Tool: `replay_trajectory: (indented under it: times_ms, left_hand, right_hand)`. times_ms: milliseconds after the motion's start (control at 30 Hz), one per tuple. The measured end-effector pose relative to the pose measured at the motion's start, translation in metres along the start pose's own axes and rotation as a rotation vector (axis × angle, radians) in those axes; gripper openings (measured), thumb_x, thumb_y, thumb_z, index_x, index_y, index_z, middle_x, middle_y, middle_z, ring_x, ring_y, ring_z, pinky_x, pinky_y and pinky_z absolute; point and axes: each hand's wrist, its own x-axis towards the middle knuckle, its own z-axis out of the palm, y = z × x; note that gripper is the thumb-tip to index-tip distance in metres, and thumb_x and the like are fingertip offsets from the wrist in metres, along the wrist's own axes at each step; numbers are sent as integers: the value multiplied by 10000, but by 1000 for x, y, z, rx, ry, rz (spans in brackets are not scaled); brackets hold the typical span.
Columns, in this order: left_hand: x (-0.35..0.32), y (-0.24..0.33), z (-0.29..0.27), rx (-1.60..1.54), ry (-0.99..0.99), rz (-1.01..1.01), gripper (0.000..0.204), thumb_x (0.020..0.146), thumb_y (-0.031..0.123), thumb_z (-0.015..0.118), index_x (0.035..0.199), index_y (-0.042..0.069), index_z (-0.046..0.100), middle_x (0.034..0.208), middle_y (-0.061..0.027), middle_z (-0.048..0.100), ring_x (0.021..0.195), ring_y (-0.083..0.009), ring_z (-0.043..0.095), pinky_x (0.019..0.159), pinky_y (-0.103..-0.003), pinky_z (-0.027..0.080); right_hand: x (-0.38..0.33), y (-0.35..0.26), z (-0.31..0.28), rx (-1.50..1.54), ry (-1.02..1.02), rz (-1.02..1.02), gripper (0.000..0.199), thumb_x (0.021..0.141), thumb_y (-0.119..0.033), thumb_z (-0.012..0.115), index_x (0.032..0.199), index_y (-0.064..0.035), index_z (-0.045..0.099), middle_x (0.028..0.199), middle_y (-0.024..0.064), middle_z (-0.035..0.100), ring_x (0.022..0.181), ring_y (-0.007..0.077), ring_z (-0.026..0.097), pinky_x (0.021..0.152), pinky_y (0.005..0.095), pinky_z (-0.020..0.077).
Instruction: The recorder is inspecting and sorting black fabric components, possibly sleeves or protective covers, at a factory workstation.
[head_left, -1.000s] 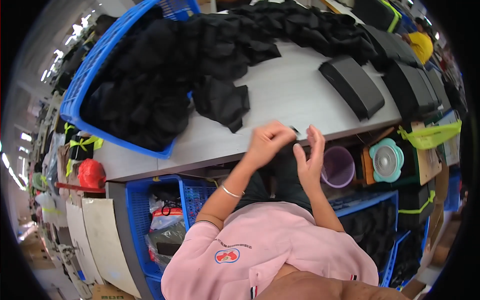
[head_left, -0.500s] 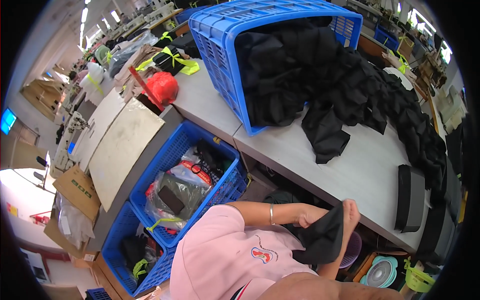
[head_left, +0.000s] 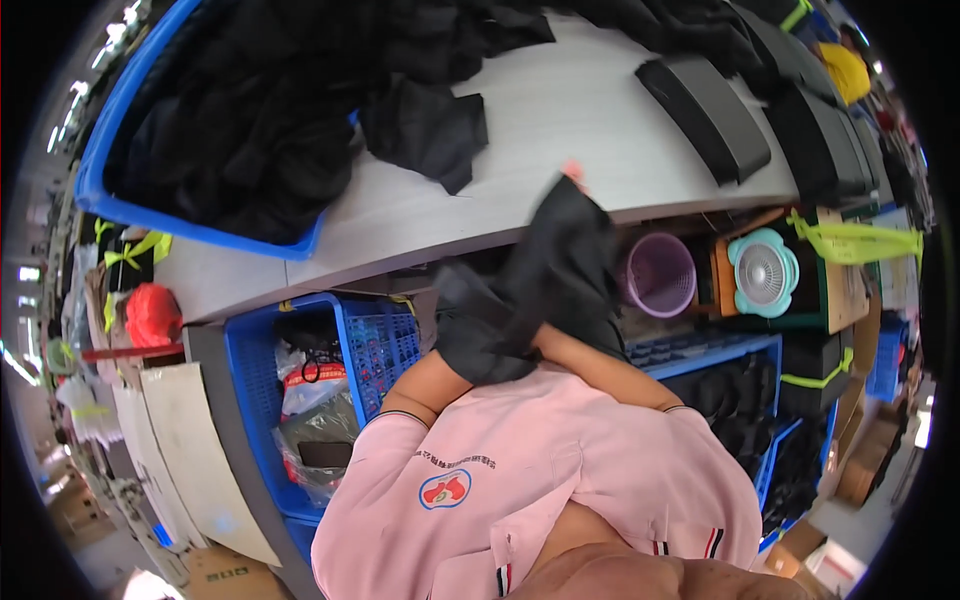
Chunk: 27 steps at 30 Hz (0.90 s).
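A piece of black cloth [head_left: 565, 260] hangs in folds in front of my chest, its far corner reaching the table's front edge. Pinkish fingertips [head_left: 574, 174] grip that far corner, blurred; I cannot tell which hand they belong to. My left arm [head_left: 430, 388] runs under the near left folds. From the right, my right forearm [head_left: 605, 370] crosses inward and goes into the cloth near its lower middle. Both hands are on this cloth, mostly covered by it. Beyond them, a loose black piece [head_left: 430, 130] lies on the grey table [head_left: 560, 100].
A tipped blue crate [head_left: 200, 225] spills black cloth at the left. Black blocky pieces [head_left: 705, 120] lie on the table's right. Below are a blue basket of bags [head_left: 240, 375], a purple bin [head_left: 661, 275], a turquoise fan-like thing [head_left: 765, 272] and a blue crate of black pieces [head_left: 770, 385].
My view has swung to the right. The cloth has moved away from my chest toward the table edge and is spread longer, and both hands are now largely covered by it.
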Motion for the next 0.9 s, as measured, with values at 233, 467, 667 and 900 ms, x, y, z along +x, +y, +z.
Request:
replay_trajectory:
  times_ms: [233, 467, 667, 900]
  left_hand:
    - [13, 9, -54, -331, 155, 24, 455, 1023, 559, 447, 827, 154, 518, 729, -21, 511, 655, -131, 480, 576, -244, 401]
    - [5, -1, -16, -551, -488, 38, 391, 1052, 443, 459, 901, 98, 564, 817, -30, 555, 692, -119, 510, 623, -255, 439]
    - [-70, 32, -38, -49, -86, -174, 355, 1060, 347, 466, 1183, 41, 596, 998, -47, 606, 853, -124, 571, 767, -271, 485]
    - [-54, -18, -73, -256, -128, -235, 364, 1053, 331, 480, 1243, 32, 563, 1095, -59, 594, 952, -145, 563, 839, -297, 475]
  right_hand:
    - [-55, -57, -90, 266, 940, -160, 197, 1005, -145, 538, 995, 17, 649, 968, 69, 649, 855, 127, 597, 791, 257, 479]
    - [-56, -94, -100, -188, 744, -208, 159, 901, -142, 689, 987, -8, 678, 1009, 87, 642, 960, 212, 608, 874, 303, 449]
    - [-70, -88, -127, 1042, 429, -286, 270, 963, -118, 623, 1170, 46, 674, 1140, 42, 654, 1112, 128, 588, 999, 294, 426]
    - [-45, -70, -173, 831, 724, -64, 284, 990, -218, 617, 1123, 21, 692, 1041, 62, 700, 985, 128, 632, 912, 291, 473]
